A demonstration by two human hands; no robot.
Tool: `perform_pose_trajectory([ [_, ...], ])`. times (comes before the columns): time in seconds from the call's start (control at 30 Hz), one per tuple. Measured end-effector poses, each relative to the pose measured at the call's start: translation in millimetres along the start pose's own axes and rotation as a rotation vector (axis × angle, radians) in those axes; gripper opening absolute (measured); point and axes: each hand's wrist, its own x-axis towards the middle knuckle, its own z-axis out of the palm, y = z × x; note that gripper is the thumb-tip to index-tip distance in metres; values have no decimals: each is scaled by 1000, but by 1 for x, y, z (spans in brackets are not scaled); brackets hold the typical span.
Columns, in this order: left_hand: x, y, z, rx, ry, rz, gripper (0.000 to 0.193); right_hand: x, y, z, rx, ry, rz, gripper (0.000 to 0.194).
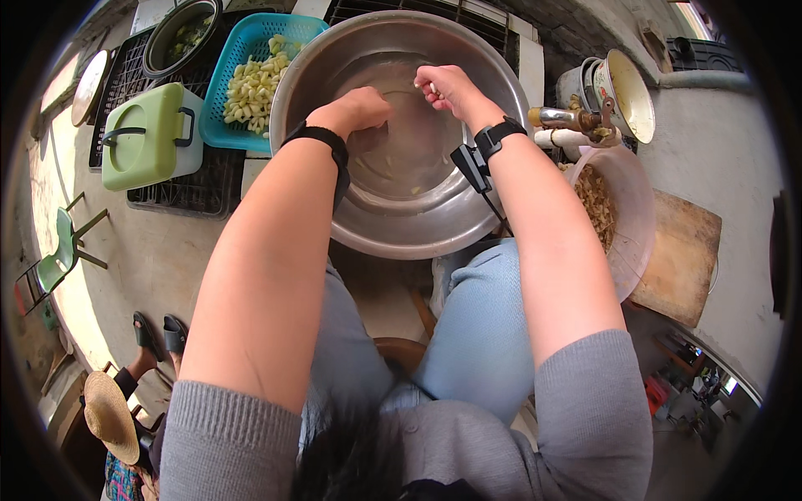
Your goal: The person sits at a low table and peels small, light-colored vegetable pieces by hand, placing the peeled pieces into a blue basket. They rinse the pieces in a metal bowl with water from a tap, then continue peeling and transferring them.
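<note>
A large stainless steel basin holding cloudy water stands before me. My left hand is partly in the water at the basin's left side; its fingertips are hidden, so its grip cannot be told. Above the water on the right, my right hand is curled around small whitish pieces that look like garlic cloves. A few pale cloves or bits lie in the water. Left of the basin, a blue plastic basket contains many peeled garlic cloves.
A green-lidded box and a dark pot stand on black crates at left. Right of the basin are a brass tap, enamel bowls, a pink tub of dry peelings and a wooden board. A person in a straw hat sits lower left.
</note>
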Motion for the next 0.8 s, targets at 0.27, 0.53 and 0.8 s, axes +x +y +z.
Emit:
perform_pose_trajectory([
  [0.27,-19,-7,-4,-242,-201,-109,19,-61,11,-20,-16,-411,85,20],
  [0.53,-47,7,15,476,-103,242,29,-63,37,-1,-950,-246,-127,26],
  [0.8,-65,28,21,748,-150,252,25,-61,42,2,-1099,-255,-176,38],
])
